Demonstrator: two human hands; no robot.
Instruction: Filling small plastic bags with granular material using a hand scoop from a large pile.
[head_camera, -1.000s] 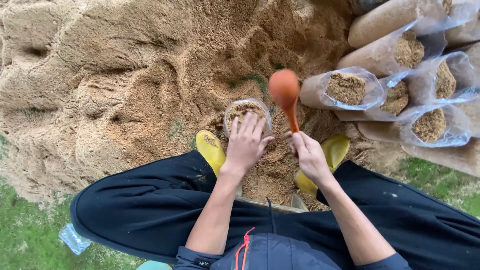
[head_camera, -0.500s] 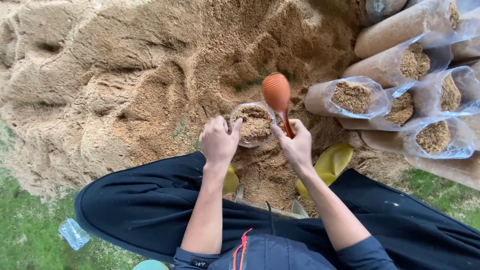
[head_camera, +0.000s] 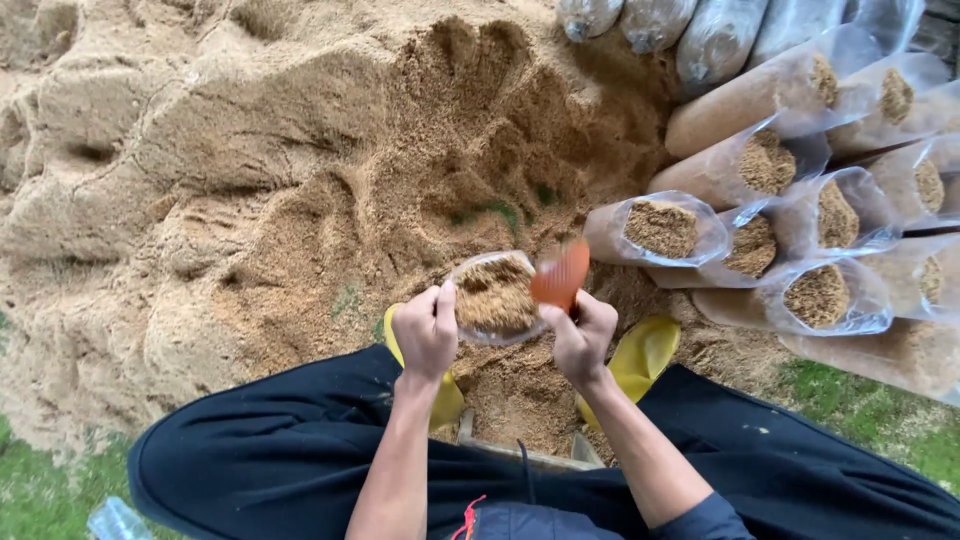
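A wide heap of sawdust fills most of the view, tan and rumpled, with scooped hollows in its upper middle. Everything else is placed from this heap. Along its near edge sits the person, whose black trousers spread across the bottom of the view, knees wide apart. At the heap's right edge lies a stack of filled clear bags, long tubes packed with the same brown stuff, mouths open toward the person; the nearest filled bag rests just right of the heap's dug-out middle. Grass shows at the heap's lower right and lower left corners. Two yellow boots poke out at the heap's near edge, one on each side of a small dug patch between the knees. A clear plastic bottle lies on the grass off the heap's lower left corner.

At the near middle of the heap stands the open bag, upright, its round mouth full of sawdust nearly to the rim. The left hand grips the bag's left rim, fingers closed over the plastic. The right hand is clenched around the handle of an orange scoop, whose blurred bowl sits at the bag's right rim, touching or just above the fill; which one cannot be told.
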